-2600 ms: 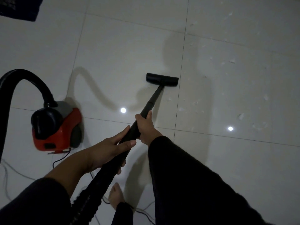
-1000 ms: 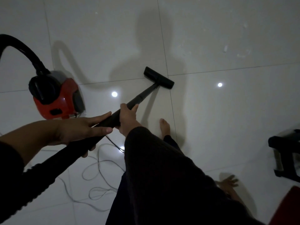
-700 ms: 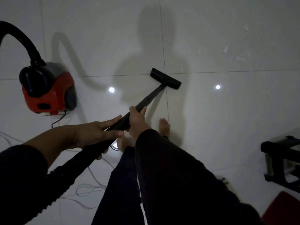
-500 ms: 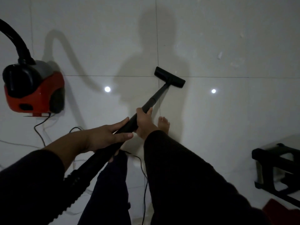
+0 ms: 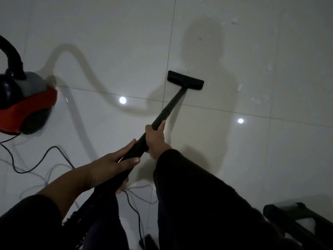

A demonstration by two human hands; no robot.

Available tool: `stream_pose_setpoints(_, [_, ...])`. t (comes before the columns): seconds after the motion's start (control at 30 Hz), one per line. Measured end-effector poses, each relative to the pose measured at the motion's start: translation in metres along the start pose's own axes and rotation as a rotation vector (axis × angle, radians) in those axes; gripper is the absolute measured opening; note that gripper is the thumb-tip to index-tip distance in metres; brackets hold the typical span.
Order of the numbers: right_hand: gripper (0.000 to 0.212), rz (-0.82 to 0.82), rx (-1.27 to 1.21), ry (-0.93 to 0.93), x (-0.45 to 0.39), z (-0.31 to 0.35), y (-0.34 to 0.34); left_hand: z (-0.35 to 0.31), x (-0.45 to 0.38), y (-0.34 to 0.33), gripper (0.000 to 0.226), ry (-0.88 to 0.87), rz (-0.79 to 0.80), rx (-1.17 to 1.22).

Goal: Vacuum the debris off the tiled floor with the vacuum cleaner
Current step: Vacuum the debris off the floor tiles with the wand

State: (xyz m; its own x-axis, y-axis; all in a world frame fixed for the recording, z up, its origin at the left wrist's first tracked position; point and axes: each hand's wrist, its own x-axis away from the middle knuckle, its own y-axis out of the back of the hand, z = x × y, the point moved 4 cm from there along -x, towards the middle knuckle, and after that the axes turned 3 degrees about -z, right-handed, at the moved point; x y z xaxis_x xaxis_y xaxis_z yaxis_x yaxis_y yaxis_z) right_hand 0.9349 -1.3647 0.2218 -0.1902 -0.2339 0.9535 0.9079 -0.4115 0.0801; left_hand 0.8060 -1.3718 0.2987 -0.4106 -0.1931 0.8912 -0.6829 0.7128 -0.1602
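Both hands hold the black vacuum wand [image 5: 171,105], which slants up from the bottom left. My right hand [image 5: 155,137] grips it higher along the tube. My left hand [image 5: 111,166] grips it lower, near the ribbed hose end. The flat black floor nozzle [image 5: 185,82] rests on the white tiled floor [image 5: 108,42], just right of a grout line. Small pale debris [image 5: 259,100] lies to the right of the nozzle, with more specks [image 5: 234,21] farther away. The red and grey vacuum cleaner body [image 5: 25,107] sits at the left edge, its black hose [image 5: 10,55] arching up.
A thin black power cord [image 5: 45,156] loops over the floor at the left and runs under my arms. A dark piece of furniture [image 5: 297,224] stands at the bottom right. Two bright light reflections show on the tiles.
The view swung left and then back. The nozzle slid forward across the grout line toward the debris on the right. The vacuum body has shifted to the left edge. Both hands kept their hold.
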Motion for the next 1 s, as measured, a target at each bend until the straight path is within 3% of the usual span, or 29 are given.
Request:
stream_pose_setpoints(0.1, [0.077,0.039,0.026,0.026,-0.015,0.023,0.016,-0.025,-0.01,-0.011,0.115,-0.012,-0.024,0.062])
stream_pose_setpoints(0.2, [0.077,0.065,0.06,0.039,-0.028,0.045,0.023,-0.043,-0.024,-0.016,0.096,-0.033,-0.073,0.085])
stream_pose_setpoints(0.33, [0.077,0.078,0.112,0.071,-0.049,0.071,0.027,-0.06,-0.043,-0.011,0.114,-0.046,-0.106,0.116])
stream_pose_setpoints(0.63, [0.077,0.089,0.177,0.132,-0.089,0.14,0.023,-0.111,-0.085,0.01,0.076,-0.081,-0.127,0.145])
stream_pose_setpoints(0.83, [0.076,0.03,0.121,0.148,-0.111,0.204,0.014,-0.165,-0.112,0.049,0.072,-0.119,-0.101,0.097])
stream_pose_setpoints(1.0, [0.076,0.009,0.035,0.121,-0.119,0.25,0.002,-0.208,-0.122,0.084,0.084,-0.112,-0.059,0.108])
